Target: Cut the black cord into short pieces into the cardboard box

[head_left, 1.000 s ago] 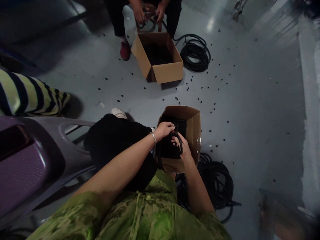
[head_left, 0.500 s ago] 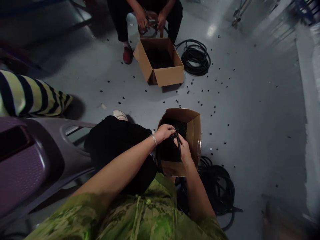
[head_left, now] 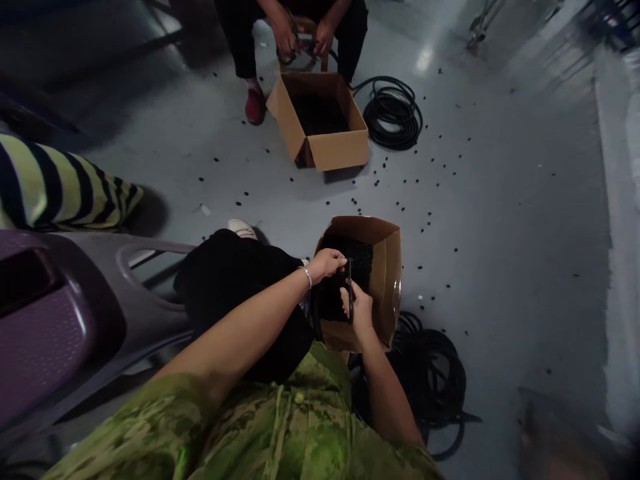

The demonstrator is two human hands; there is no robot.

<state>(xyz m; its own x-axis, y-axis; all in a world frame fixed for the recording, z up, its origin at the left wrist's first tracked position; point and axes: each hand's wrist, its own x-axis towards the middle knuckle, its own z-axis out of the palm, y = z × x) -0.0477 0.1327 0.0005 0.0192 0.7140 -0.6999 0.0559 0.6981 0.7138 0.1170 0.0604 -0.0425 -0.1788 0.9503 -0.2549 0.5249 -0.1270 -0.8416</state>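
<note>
Above a cardboard box point(head_left: 388, 270), my left hand point(head_left: 327, 265) is closed in a pinch on what looks like a black hose point(head_left: 317, 310); the hose runs down along the box's left side, and its end at the fingertips is hard to see. My right hand point(head_left: 362, 310) grips a pair of dark scissors point(head_left: 350, 288), blades pointing up toward the left fingertips. Beneath both hands, small black cut pieces point(head_left: 361, 257) fill the box. To the right of the box lies a tangled pile of black hose point(head_left: 440, 373).
Opposite sits a person whose hands point(head_left: 286, 39) work over a second cardboard box point(head_left: 337, 152) of black pieces. A coiled black hose point(head_left: 395, 113) lies beside it. Small black bits dot the grey floor point(head_left: 500, 233). At left are a purple chair point(head_left: 45, 347) and a striped bag point(head_left: 65, 183).
My right hand has moved slightly down and left, away from the left fingertips, and the scissors now show more clearly. My left hand has barely moved.
</note>
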